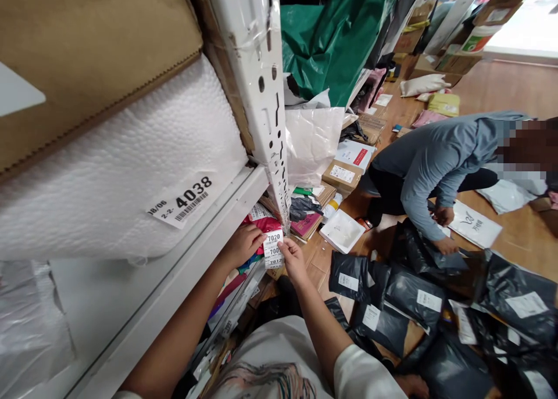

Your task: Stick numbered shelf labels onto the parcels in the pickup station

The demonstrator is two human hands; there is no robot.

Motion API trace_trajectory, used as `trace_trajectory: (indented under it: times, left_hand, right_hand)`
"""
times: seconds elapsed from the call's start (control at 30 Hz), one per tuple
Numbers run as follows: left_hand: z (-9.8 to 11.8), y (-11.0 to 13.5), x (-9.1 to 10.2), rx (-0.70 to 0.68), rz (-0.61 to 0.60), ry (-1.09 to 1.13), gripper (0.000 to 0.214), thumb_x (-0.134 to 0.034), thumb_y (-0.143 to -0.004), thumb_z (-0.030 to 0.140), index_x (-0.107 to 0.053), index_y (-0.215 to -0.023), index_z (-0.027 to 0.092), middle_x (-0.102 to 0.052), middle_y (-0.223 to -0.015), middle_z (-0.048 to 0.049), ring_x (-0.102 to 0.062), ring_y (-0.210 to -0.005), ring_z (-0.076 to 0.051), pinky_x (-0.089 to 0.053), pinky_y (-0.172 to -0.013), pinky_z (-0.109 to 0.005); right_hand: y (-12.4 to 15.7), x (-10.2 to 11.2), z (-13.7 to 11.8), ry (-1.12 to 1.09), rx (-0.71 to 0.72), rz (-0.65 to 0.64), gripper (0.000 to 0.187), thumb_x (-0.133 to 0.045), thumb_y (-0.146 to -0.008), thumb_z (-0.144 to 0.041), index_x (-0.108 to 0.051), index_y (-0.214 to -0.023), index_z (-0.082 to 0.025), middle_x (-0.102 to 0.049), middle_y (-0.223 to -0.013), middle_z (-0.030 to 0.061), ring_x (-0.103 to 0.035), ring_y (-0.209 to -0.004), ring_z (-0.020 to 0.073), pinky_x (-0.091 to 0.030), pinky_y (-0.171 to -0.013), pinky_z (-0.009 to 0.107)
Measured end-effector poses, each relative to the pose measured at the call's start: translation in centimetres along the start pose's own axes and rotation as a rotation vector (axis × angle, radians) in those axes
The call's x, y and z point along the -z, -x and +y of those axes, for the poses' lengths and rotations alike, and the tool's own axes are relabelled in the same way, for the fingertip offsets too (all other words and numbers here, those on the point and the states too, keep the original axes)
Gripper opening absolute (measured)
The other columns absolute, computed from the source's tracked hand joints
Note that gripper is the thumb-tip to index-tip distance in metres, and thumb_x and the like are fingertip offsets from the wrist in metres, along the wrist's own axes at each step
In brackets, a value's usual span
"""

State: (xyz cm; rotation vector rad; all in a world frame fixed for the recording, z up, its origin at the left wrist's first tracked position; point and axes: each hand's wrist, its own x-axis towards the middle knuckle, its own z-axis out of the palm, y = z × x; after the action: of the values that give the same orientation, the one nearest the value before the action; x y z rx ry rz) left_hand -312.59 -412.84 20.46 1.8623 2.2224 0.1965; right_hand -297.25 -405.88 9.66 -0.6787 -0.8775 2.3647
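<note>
A strip of printed number labels [274,249], with 7020 at its top, hangs in front of the shelf. My right hand [293,261] pinches its right edge between thumb and fingers. At the upper left edge of the strip, my left hand [245,246] is closed, with its fingertips on the paper. Behind the strip, a red plastic parcel [263,216] sits on the lower shelf, partly hidden by my left hand and the labels.
A white slotted shelf post [275,105] rises beside my hands. Above my left arm, a bubble-wrapped parcel [117,178] bears a label reading 4038. At right, a person in a blue-grey shirt [429,155] crouches over black parcels [412,288]. A white box [343,230] lies on the floor.
</note>
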Motion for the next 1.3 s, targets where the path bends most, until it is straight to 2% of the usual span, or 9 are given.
trace_trajectory:
  times: [0.13, 0.27, 0.4, 0.53, 0.73, 0.87, 1.17, 1.3]
  left_hand:
    - [0.0, -0.1, -0.6, 0.044, 0.036, 0.022, 0.025, -0.040, -0.097, 0.035, -0.058, -0.092, 0.019, -0.063, -0.090, -0.0025, -0.058, -0.087, -0.019, -0.040, -0.079, -0.031]
    - [0.0, -0.1, -0.7, 0.074, 0.037, 0.005, 0.020, -0.040, -0.097, 0.032, -0.052, -0.088, 0.020, -0.063, -0.086, -0.0013, -0.059, -0.084, -0.019, -0.039, -0.074, -0.030]
    - [-0.1, -0.2, -1.0, 0.126, 0.029, -0.022, 0.017, -0.039, -0.097, 0.031, -0.051, -0.094, 0.020, -0.065, -0.083, -0.0013, -0.061, -0.078, -0.019, -0.038, -0.070, -0.031]
    - [-0.2, -0.2, -1.2, 0.138, 0.043, 0.012, 0.014, -0.043, -0.096, 0.030, -0.052, -0.098, 0.020, -0.067, -0.088, -0.0015, -0.063, -0.082, -0.019, -0.039, -0.072, -0.030]
    - [-0.3, -0.3, -1.0, 0.115, 0.030, 0.036, 0.018, -0.041, -0.097, 0.029, -0.056, -0.091, 0.019, -0.066, -0.090, -0.0033, -0.061, -0.087, -0.019, -0.041, -0.076, -0.030]
    - [-0.4, -0.2, -1.1, 0.119, 0.042, 0.055, 0.021, -0.038, -0.097, 0.029, -0.057, -0.096, 0.019, -0.066, -0.093, -0.0034, -0.061, -0.088, -0.019, -0.041, -0.078, -0.030]
    - [-0.3, -0.3, -1.0, 0.110, 0.031, 0.046, 0.019, -0.042, -0.096, 0.032, -0.057, -0.097, 0.019, -0.067, -0.097, -0.0036, -0.061, -0.092, -0.019, -0.042, -0.082, -0.030]
    - [-0.1, -0.3, -1.1, 0.152, 0.006, -0.049, 0.017, -0.046, -0.095, 0.033, -0.055, -0.095, 0.019, -0.067, -0.094, -0.0054, -0.062, -0.088, -0.021, -0.042, -0.076, -0.030]
  right_hand:
    - [-0.1, -0.2, 0.2, 0.042, 0.015, -0.020, 0.024, -0.069, -0.079, -0.042, -0.070, -0.091, -0.021, -0.071, -0.077, -0.0003, -0.060, -0.061, 0.0126, -0.046, -0.060, 0.024]
    - [-0.6, -0.4, 0.4, 0.073, 0.010, -0.001, 0.027, -0.070, -0.077, -0.045, -0.069, -0.086, -0.019, -0.069, -0.072, -0.0003, -0.056, -0.056, 0.0118, -0.045, -0.058, 0.024]
    - [-1.2, -0.6, 0.8, 0.118, 0.015, 0.060, 0.032, -0.071, -0.074, -0.049, -0.066, -0.075, -0.017, -0.063, -0.060, -0.0019, -0.050, -0.050, 0.0097, -0.038, -0.051, 0.023]
    - [-1.6, -0.8, 1.1, 0.137, 0.031, 0.084, 0.034, -0.070, -0.074, -0.050, -0.063, -0.070, -0.017, -0.057, -0.054, -0.0040, -0.042, -0.046, 0.0080, -0.033, -0.048, 0.022]
    - [-1.3, -1.2, 0.6, 0.133, 0.092, 0.041, 0.027, -0.070, -0.076, -0.044, -0.069, -0.085, -0.018, -0.064, -0.067, -0.0017, -0.052, -0.060, 0.0112, -0.040, -0.059, 0.023]
    - [-1.3, -1.3, 0.5, 0.148, 0.123, 0.034, 0.026, -0.069, -0.078, -0.043, -0.070, -0.090, -0.020, -0.067, -0.072, -0.0006, -0.057, -0.065, 0.0137, -0.044, -0.064, 0.025]
    - [-1.2, -1.2, 0.5, 0.152, 0.111, 0.016, 0.027, -0.068, -0.078, -0.044, -0.069, -0.091, -0.020, -0.069, -0.077, 0.0001, -0.058, -0.066, 0.0138, -0.046, -0.066, 0.026]
    - [-1.6, -0.9, 1.2, 0.170, 0.033, 0.050, 0.033, -0.070, -0.074, -0.051, -0.065, -0.081, -0.018, -0.063, -0.065, -0.0023, -0.051, -0.056, 0.0110, -0.041, -0.056, 0.024]
